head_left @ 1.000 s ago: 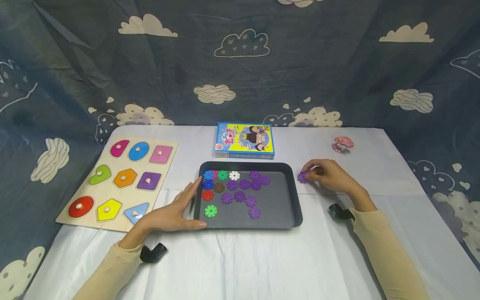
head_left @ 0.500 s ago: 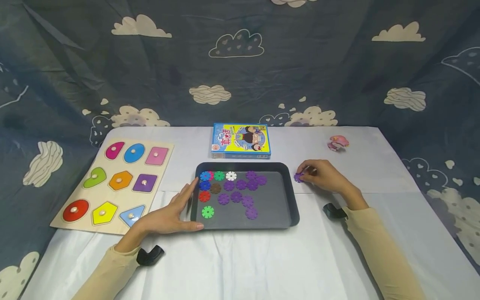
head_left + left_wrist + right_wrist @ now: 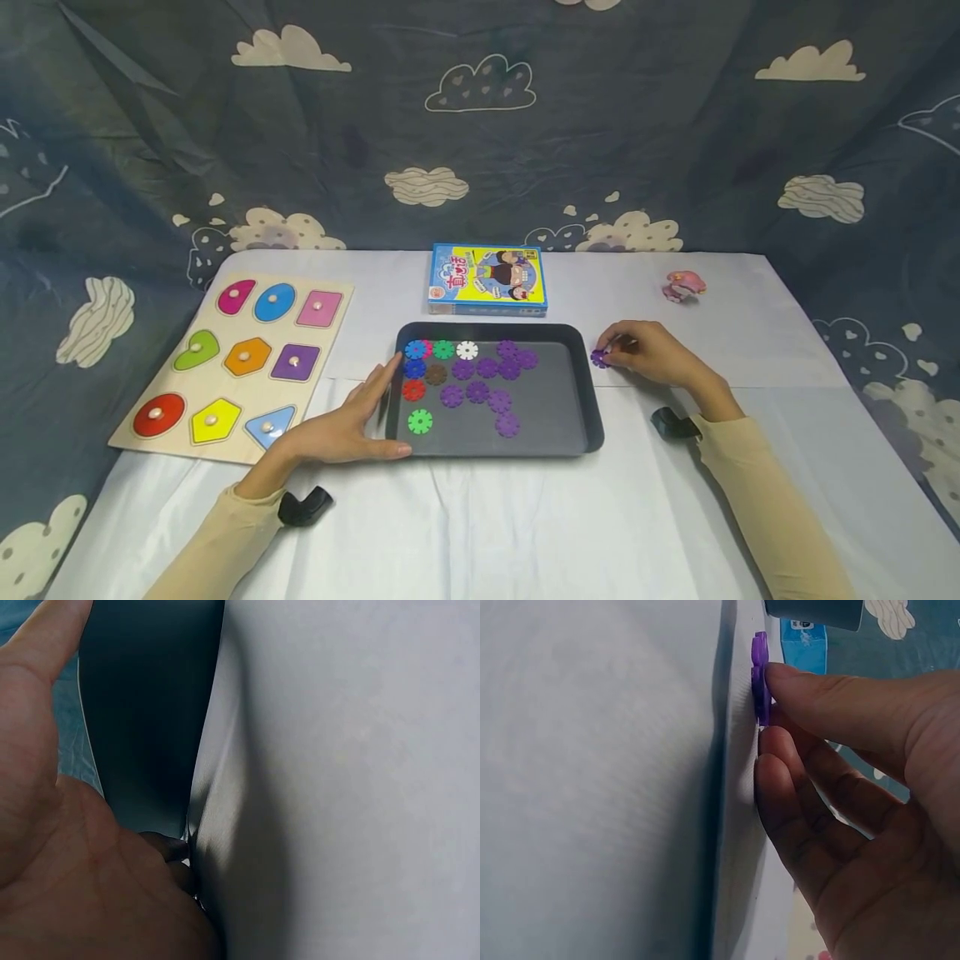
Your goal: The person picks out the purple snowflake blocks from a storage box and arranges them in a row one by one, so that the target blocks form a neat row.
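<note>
In the head view a dark grey tray [image 3: 558, 392] bears several snowflake-shaped plastic discs. Most are purple discs [image 3: 477, 392]; at its left side lie a green disc [image 3: 420, 422], a red disc [image 3: 413, 390], a white disc [image 3: 467, 350] and others. My left hand [image 3: 341, 429] rests along the tray's left edge, fingers straight and thumb at the front corner. Just right of the tray, my right hand [image 3: 651, 354] pinches a purple disc [image 3: 598, 359] low at the table. The right wrist view shows the thumb against this purple disc [image 3: 760, 679], which stands edge-on there.
Behind the tray lies a blue and yellow box [image 3: 487, 280]. A wooden shape puzzle board [image 3: 217, 400] is at the left, close to my left forearm. A small pink toy [image 3: 684, 286] stands at the back right. White cloth [image 3: 495, 525] covers the table.
The pinched purple disc and my right fingers have shifted very slightly toward the tray. My left hand stays at the tray's edge. The head view sways a little.
</note>
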{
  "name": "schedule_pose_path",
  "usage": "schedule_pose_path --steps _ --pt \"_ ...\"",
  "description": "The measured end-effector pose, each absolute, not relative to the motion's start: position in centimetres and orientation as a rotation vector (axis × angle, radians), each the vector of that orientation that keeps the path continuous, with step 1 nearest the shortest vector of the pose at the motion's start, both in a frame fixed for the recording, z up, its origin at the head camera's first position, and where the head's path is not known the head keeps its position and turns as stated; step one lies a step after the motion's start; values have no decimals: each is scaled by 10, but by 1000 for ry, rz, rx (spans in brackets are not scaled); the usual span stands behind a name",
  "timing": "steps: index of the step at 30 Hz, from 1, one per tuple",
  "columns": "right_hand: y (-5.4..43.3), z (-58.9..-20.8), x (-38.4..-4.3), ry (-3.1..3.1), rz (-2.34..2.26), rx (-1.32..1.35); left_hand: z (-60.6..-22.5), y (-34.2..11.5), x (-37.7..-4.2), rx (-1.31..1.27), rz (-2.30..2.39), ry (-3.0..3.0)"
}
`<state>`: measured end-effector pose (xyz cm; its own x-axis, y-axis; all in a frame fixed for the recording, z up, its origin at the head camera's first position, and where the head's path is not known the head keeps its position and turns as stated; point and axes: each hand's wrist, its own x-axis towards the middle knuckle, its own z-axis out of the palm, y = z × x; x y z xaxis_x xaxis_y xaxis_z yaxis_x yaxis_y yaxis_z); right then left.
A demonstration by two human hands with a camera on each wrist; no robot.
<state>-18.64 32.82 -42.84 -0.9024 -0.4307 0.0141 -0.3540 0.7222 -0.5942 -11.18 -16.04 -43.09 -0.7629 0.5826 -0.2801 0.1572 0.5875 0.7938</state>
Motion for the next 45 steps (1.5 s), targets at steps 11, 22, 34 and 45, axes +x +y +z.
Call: schedule_pose_path --steps 11,22,34,45 --pt "326 -420 -185 2807 -887 -609 -432 -161 -110 583 1092 2294" --pt "313 -399 -183 2836 -925 -697 -433 -161 -110 573 1098 2294" --pt "285 -380 -186 2783 -901 -862 -434 -160 -112 595 1093 2296" --pt "261 -376 -192 2605 -835 -933 -430 -160 -112 603 1062 2305"
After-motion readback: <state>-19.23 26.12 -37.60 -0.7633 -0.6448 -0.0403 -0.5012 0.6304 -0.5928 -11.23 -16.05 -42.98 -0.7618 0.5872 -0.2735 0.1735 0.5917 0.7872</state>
